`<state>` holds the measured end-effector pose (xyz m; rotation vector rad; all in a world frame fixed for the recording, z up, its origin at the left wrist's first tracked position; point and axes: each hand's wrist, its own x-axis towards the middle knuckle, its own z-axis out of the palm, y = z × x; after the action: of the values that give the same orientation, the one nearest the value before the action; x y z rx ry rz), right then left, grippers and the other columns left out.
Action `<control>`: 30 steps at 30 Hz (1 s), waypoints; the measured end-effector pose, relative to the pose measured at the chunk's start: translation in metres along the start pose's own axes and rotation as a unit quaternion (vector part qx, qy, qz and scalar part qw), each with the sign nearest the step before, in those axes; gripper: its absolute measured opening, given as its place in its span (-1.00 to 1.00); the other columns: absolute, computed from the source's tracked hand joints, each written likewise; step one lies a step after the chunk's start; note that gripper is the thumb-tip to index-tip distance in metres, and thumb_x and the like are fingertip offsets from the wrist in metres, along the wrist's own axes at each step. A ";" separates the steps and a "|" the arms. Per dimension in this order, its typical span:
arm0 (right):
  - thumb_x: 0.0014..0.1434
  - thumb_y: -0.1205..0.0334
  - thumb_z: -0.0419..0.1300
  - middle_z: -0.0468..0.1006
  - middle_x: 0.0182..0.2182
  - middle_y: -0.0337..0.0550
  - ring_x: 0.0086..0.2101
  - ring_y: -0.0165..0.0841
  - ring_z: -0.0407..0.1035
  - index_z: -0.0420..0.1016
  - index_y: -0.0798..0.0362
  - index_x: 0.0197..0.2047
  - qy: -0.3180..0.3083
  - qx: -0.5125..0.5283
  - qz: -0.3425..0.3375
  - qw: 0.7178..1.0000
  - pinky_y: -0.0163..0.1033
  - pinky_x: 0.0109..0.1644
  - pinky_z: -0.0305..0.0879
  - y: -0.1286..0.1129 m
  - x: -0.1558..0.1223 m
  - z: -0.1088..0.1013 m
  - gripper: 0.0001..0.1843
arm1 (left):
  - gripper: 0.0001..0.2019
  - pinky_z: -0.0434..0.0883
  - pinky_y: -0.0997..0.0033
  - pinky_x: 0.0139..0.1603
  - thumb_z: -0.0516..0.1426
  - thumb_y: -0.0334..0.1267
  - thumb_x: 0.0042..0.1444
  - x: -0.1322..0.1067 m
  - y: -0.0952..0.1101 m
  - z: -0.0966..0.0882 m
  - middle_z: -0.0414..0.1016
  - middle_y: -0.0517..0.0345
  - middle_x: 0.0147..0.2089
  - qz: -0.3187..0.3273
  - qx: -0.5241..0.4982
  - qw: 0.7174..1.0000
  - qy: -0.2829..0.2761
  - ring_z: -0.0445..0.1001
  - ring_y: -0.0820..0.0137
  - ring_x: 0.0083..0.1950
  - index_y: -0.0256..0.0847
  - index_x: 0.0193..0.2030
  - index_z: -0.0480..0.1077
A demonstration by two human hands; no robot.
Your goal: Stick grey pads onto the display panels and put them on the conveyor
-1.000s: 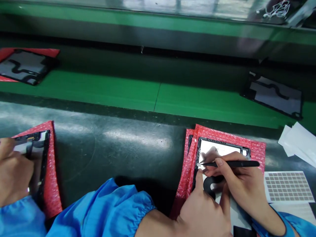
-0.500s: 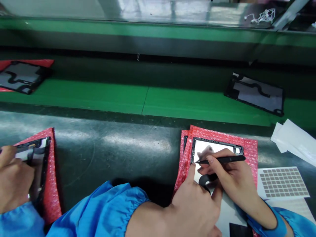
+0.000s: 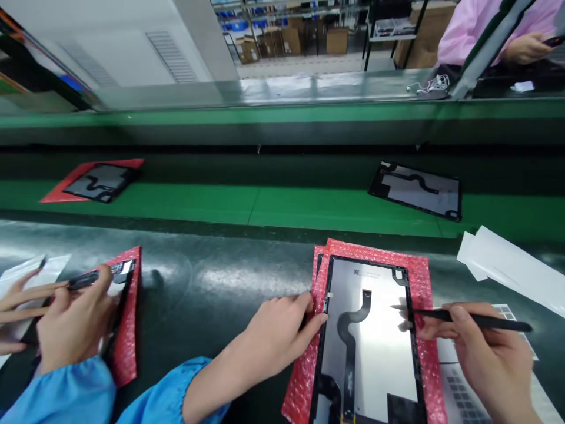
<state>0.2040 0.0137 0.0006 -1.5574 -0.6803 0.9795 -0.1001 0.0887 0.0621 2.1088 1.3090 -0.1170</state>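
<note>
The left hand [image 3: 276, 331], grip unclear, likely steadies the panel [image 3: 382, 335] on cushioning wrap [image 3: 419, 280] while the right hand [image 3: 492, 350] pinches tweezers [image 3: 494, 322] penlike for precision.

Head camera looks forward, down across workbench [image 3: 198, 294]

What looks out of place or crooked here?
The tangled white cord on the far ledge looks stray. On the green strip, the right-hand panel sits askew with none visible of the red wrap that lies under the left-hand panel.
</note>
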 end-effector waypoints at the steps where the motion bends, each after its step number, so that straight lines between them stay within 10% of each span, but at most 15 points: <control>1: 0.01 -0.26 0.54 0.68 -0.58 -0.04 -0.51 -0.04 0.67 0.55 0.03 -0.30 0.014 0.002 0.015 1.000 -0.11 -0.41 0.68 0.007 0.002 -0.006 -0.47 | -0.65 0.15 0.27 -0.34 -0.04 -0.02 0.48 -0.003 -0.002 0.002 0.49 0.10 -0.37 -0.011 -0.045 0.999 -0.001 0.42 0.25 -0.40 -0.15 -0.26 0.35; 10: -0.10 -0.27 0.60 0.66 -0.59 -0.04 -0.50 -0.07 0.67 0.57 0.07 -0.29 0.016 0.052 0.060 0.997 -0.20 -0.43 0.67 0.020 0.001 -0.009 -0.39 | -0.80 0.24 0.34 -0.29 -0.05 -0.08 0.42 -0.009 0.000 0.022 0.42 0.29 -0.40 -0.057 -0.208 0.974 0.065 0.33 0.36 -0.40 -0.12 -0.03 0.26; 16: -0.10 -0.23 0.61 0.71 -0.52 0.01 -0.47 -0.06 0.69 0.59 0.09 -0.28 -0.014 0.041 0.065 0.997 -0.14 -0.37 0.71 0.029 0.003 -0.012 -0.40 | -0.86 0.18 0.39 -0.37 0.07 -0.18 0.28 -0.005 -0.003 0.027 0.30 0.31 -0.49 -0.062 -0.202 0.973 0.093 0.28 0.39 -0.43 -0.14 -0.29 0.33; 30: -0.19 -0.12 0.66 0.73 -0.48 0.00 -0.48 -0.07 0.68 0.60 0.11 -0.27 -0.028 0.058 0.086 0.994 -0.09 -0.35 0.71 0.037 0.011 -0.012 -0.41 | -0.82 0.19 0.38 -0.33 0.15 -0.29 0.09 0.005 0.002 0.036 0.27 0.19 -0.29 -0.039 -0.238 0.961 0.137 0.30 0.36 -0.32 -0.19 -0.21 0.56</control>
<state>0.2163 0.0090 -0.0374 -1.5095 -0.5246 1.1736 -0.0871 0.0714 0.0331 1.7007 1.4102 0.4327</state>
